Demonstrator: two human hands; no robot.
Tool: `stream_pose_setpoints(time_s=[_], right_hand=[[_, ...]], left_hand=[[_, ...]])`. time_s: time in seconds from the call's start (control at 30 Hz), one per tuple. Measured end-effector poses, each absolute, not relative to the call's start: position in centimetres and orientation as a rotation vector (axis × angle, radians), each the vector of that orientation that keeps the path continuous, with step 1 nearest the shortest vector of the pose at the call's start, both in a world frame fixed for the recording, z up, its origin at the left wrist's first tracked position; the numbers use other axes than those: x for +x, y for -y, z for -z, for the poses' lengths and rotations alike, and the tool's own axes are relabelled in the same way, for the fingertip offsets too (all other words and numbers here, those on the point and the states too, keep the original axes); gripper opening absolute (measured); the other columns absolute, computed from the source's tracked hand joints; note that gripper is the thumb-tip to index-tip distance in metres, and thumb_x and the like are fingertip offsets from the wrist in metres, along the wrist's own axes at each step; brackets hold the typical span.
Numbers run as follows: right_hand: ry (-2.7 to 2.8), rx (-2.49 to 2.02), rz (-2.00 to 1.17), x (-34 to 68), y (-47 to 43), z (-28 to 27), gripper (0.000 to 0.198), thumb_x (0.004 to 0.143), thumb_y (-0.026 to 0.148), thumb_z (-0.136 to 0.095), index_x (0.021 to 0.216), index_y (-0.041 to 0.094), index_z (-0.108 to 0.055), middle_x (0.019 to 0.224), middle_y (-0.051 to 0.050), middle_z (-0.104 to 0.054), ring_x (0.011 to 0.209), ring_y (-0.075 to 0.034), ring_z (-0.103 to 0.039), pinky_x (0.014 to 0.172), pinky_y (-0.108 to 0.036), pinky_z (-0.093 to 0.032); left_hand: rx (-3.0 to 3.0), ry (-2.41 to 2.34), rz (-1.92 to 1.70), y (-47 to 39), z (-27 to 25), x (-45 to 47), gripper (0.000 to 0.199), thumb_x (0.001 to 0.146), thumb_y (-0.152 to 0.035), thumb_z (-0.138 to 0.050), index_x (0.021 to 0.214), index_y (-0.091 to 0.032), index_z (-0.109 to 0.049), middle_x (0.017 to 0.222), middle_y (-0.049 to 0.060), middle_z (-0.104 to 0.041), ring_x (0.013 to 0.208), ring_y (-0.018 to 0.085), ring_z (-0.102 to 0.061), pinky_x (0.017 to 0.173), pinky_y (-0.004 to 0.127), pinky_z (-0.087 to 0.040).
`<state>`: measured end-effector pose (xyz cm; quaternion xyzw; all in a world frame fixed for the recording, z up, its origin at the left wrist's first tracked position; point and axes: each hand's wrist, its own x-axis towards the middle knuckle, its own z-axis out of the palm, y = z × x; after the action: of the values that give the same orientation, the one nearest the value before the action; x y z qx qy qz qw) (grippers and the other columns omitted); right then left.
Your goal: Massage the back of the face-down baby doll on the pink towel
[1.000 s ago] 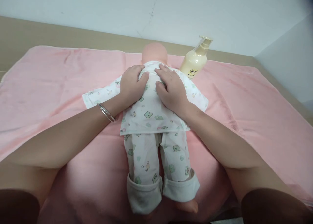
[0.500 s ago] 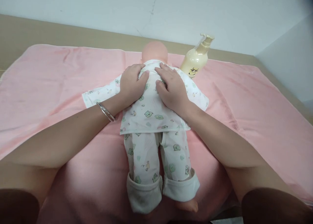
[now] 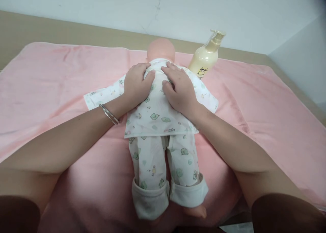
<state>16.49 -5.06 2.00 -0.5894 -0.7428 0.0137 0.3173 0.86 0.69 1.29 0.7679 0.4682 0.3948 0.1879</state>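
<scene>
A baby doll [image 3: 161,51] lies face down, its head pointing away from me. It wears a white printed shirt [image 3: 155,121] and matching trousers [image 3: 152,158] with rolled cuffs; one foot [image 3: 195,211] pokes out at the right cuff. My left hand [image 3: 137,83] rests flat on the left side of the doll's upper back, thumb held apart from the fingers. On the right side of the back lies my right hand [image 3: 180,88], fingers stretched toward the doll's neck. Neither hand grips anything; both touch the shirt. Silvery bangles [image 3: 109,114] circle my left wrist.
A pale yellow pump bottle [image 3: 205,58] stands tilted in view beyond the doll's right sleeve. Under the doll spreads a pink blanket [image 3: 61,73] over a tan surface [image 3: 63,27]. A white wall [image 3: 102,9] with a crack rises behind.
The view has shifted slightly, so the doll's head, the bottle and the blanket's far edge appear a little higher. Both hands stay at the same places on the doll's back.
</scene>
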Motion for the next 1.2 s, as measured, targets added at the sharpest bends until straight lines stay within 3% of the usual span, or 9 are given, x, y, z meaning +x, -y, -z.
stream_pose_setpoints(time_s=[0.23,0.43,0.6,0.87,1.2], right_hand=[[1.972,-1.597,-0.057,16.43,5.09,-2.20,0.052,0.087,0.022,-0.041,0.137,0.020,-0.055,0.153,-0.008,-0.051,0.149,-0.027,-0.038,0.126,-0.055,-0.027],[1.970,-1.596,-0.078,16.37,5.16,-2.53,0.052,0.086,0.023,-0.040,0.136,0.020,-0.056,0.153,-0.007,-0.051,0.148,-0.027,-0.039,0.126,-0.056,-0.028],[1.984,-1.630,-0.073,16.19,5.29,-2.76,0.055,0.086,0.022,-0.039,0.138,0.016,-0.054,0.154,-0.010,-0.049,0.149,-0.026,-0.039,0.126,-0.054,-0.027],[1.967,-1.569,-0.051,16.63,4.91,-2.03,0.052,0.086,0.023,-0.041,0.136,0.021,-0.055,0.152,-0.007,-0.051,0.148,-0.027,-0.039,0.125,-0.057,-0.029],[1.969,-1.542,-0.035,16.72,4.97,-1.93,0.050,0.087,0.022,-0.042,0.135,0.024,-0.056,0.151,-0.005,-0.053,0.148,-0.027,-0.039,0.124,-0.058,-0.030]], left_hand=[[2.169,-1.328,-1.073,-0.82,-1.30,0.88,0.042,0.094,-0.047,-0.039,0.116,-0.023,-0.065,0.124,0.003,-0.069,0.118,0.026,-0.059,0.106,0.048,-0.045],[2.133,-1.313,-1.048,-1.07,-1.12,0.85,0.046,0.092,-0.059,-0.036,0.117,-0.032,-0.064,0.127,-0.002,-0.068,0.121,0.027,-0.057,0.107,0.048,-0.044],[2.153,-1.315,-1.052,-0.92,-1.26,0.85,0.040,0.094,-0.052,-0.038,0.112,-0.029,-0.065,0.119,0.002,-0.070,0.114,0.026,-0.060,0.105,0.046,-0.046],[2.157,-1.337,-1.088,-0.66,-1.40,0.90,0.030,0.095,-0.039,-0.045,0.111,-0.025,-0.066,0.120,0.005,-0.070,0.118,0.028,-0.062,0.106,0.045,-0.046],[2.145,-1.338,-1.095,-0.72,-1.46,0.94,0.042,0.089,-0.048,-0.041,0.116,-0.027,-0.064,0.127,0.000,-0.070,0.119,0.025,-0.059,0.109,0.048,-0.045]])
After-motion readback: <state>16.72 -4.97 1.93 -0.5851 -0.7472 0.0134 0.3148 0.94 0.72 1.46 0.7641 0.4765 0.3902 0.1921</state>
